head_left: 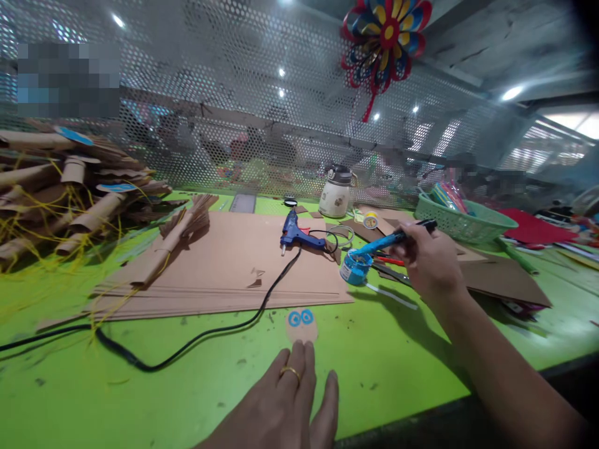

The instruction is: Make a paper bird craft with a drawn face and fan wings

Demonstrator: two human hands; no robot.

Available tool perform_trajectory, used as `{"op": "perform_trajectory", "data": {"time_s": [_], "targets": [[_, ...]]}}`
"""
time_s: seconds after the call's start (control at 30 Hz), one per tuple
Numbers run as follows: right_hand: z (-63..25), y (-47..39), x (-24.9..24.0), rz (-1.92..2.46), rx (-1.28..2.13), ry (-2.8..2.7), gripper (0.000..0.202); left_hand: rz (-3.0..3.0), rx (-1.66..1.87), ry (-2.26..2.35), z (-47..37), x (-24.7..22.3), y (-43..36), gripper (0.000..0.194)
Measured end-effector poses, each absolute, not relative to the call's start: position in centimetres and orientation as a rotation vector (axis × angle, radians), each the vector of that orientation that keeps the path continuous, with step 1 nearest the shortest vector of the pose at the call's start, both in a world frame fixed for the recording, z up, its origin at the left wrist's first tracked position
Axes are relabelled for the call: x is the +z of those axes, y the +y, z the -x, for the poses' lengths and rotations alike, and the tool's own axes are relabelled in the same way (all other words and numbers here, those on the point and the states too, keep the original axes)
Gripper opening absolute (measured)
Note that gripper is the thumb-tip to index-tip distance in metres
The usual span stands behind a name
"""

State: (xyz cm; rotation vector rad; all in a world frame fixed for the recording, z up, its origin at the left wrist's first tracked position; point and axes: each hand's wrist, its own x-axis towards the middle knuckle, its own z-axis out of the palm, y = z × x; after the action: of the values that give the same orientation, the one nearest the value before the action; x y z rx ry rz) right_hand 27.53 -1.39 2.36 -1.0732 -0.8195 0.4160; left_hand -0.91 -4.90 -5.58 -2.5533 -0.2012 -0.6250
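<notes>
My right hand (428, 252) is closed around a blue-stained brush (381, 242). The brush's lower end is at the mouth of a small jar of blue paint (355, 268). On the green table, my left hand (297, 390) lies with its fingers stretched out, a gold ring on one of them. Its fingertips touch the lower edge of a small cardboard piece (302, 329), which bears two blue painted rings side by side.
A blue glue gun (297, 234) rests on stacked cardboard sheets (224, 249), its black cord (196, 340) crossing the table. Cardboard rolls (98, 212) are piled at left. A bottle (336, 193) and a green basket (463, 218) stand behind.
</notes>
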Motion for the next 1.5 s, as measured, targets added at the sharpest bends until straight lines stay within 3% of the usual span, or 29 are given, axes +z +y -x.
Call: {"op": "perform_trajectory", "data": {"time_s": [0.43, 1.5], "targets": [[-23.8, -4.3, -0.1, 1.225, 0.872, -1.419, 0.019, 2.675, -0.386, -0.212, 1.1, -4.5, -5.8, 0.041], [-22.6, -4.2, -0.2, 1.289, 0.951, -1.621, 0.020, 2.658, -0.379, -0.172, 1.0, -4.7, -5.3, 0.038]]}}
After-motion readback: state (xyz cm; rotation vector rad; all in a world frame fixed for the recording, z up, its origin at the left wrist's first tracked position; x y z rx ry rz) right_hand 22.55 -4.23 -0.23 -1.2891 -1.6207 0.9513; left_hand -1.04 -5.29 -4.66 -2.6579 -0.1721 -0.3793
